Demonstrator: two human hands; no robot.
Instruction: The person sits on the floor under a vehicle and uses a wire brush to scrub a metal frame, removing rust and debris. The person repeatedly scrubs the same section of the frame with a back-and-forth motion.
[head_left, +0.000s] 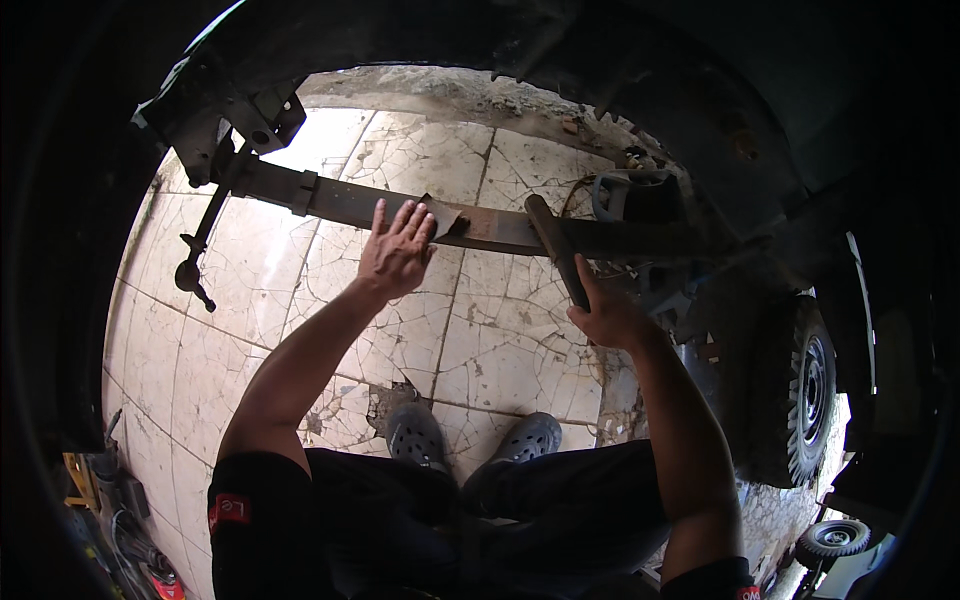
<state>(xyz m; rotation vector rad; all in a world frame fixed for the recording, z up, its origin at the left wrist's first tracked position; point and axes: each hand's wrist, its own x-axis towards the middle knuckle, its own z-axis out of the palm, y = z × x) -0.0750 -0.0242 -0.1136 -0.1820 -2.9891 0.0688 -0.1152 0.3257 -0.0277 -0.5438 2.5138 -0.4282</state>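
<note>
Cracked cream floor tiles [525, 350] are filling mid-frame. A long dark metal bar [350, 202] is spanning upper left to centre-right. There, the bare right hand [612, 314] is gripping the lower end of a dark cylindrical rod [558, 248]. Upper centre: the bare left hand [394, 262] is lying flat, fingers outstretched, on a small greyish-brown sheet [443, 217] against the bar.

The metal bar [345, 202] is dark grey, broken by a rusty brown patch; the folded sheet [442, 214] on it is dull grey-brown, and the rod [548, 235] brownish grey. Cream floor tiles [520, 330] carry a web of dark cracks and darker joint lines. Grey shoes [413, 437] are dotted with dark holes. Trousers [390, 510] look near-black; the black sleeve [260, 475] bears a red label [231, 508] with pale lettering.
</note>
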